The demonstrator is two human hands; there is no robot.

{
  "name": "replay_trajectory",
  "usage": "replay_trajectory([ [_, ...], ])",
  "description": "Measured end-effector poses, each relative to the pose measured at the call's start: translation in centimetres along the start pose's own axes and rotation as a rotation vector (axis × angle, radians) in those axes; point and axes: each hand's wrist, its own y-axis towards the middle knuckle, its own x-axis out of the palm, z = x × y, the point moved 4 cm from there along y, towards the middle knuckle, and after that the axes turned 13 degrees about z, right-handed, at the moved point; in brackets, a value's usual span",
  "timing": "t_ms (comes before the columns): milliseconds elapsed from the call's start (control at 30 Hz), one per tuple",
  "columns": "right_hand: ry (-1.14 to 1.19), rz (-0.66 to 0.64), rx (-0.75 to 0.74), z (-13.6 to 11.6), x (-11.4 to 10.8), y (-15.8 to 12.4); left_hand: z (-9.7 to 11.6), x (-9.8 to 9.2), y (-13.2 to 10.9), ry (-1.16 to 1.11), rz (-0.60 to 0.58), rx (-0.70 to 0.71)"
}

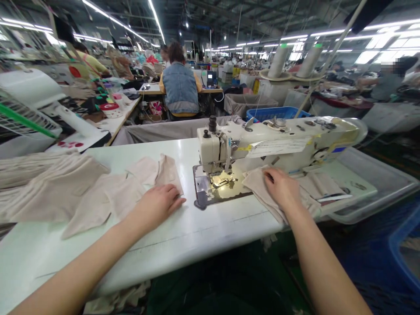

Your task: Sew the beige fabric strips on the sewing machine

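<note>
Left hand (pixel 163 200) — over beige piece (pixel 168 172), seemingly steadying it | Right hand (pixel 281 187) — curled on cloth (pixel 256 183) beside sewing machine (pixel 285 134), perhaps aligning layers | Both grips: indeterminable

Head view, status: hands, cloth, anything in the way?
Left hand on beige cloth piece. Right hand on layered cloth, grip unclear. Sewing machine head stands between hands.

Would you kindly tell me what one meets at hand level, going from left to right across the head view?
Beige fabric stack → left hand → sewing machine's needle plate → right hand → grey plastic tray.
</note>
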Motion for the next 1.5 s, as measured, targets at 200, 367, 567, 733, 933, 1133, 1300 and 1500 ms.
replay_trajectory([
  [200,0.015,0.063,-0.013,-0.7,-0.9,0.3,4.9,-1.6,0.6,-0.112,0.105,0.110],
  [367,0.202,0.194,-0.210,-3.9,-5.3,-1.3,10.1,-2.3,1.4,-0.442,0.287,0.123],
  [567,0.492,-0.024,-0.259,-8.4,-7.8,-3.4,13.1,-1.8,3.9,-0.863,0.358,-0.073],
  [733,0.574,-0.229,0.132,-6.5,-6.3,-5.2,9.6,-2.5,4.3,-0.926,0.380,-0.337],
  [933,0.757,-0.484,0.493,-5.8,-4.7,-8.4,5.2,-1.6,4.0,-0.771,0.172,-0.367],
  [1133,0.850,-0.302,0.764,-7.6,-4.5,-10.3,3.1,1.7,4.1,-0.594,0.137,-0.489],
  [1300,0.930,-0.269,0.813,-8.3,-4.4,-10.4,2.7,2.6,3.8,-0.624,0.164,-0.548],
  [1500,1.175,-0.339,1.148,-8.7,-3.2,-11.9,3.7,1.7,3.2,-0.668,0.283,-0.540],
])
